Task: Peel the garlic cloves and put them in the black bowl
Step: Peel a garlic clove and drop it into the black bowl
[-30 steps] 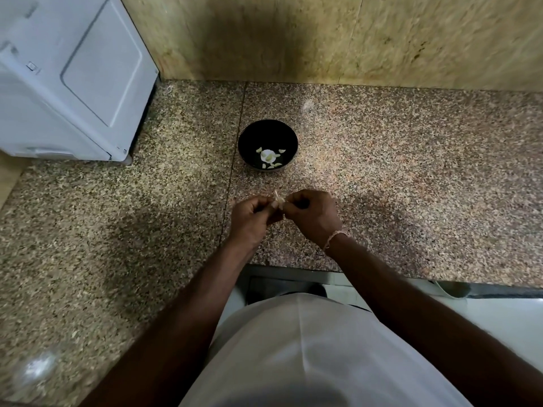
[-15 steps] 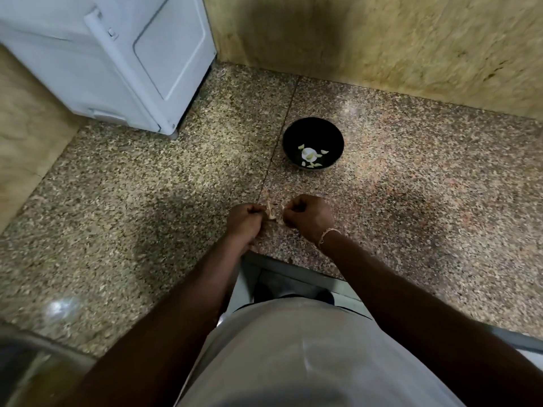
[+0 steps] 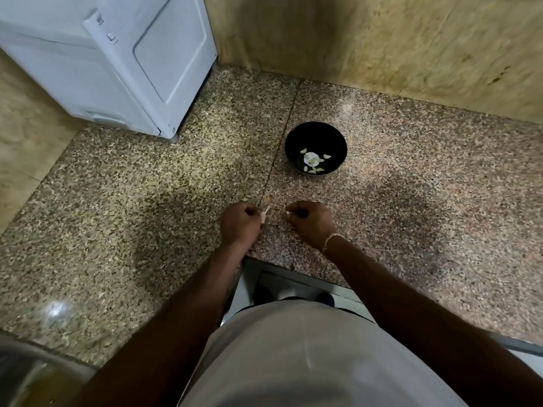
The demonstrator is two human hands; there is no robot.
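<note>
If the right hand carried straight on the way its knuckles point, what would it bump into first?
Probably the left hand, which pinches a scrap of garlic skin; the right hand points leftward at it, though depth is unclear.

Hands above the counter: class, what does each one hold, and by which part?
The left hand pinches a garlic clove by one end. The right hand pinches a small pale scrap, probably skin, at its fingertips.

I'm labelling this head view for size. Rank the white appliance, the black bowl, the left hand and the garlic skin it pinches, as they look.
1. white appliance, largest by far.
2. black bowl and left hand: look about alike, and the hand is nearer the camera, so unranked.
3. garlic skin, smallest.
</note>
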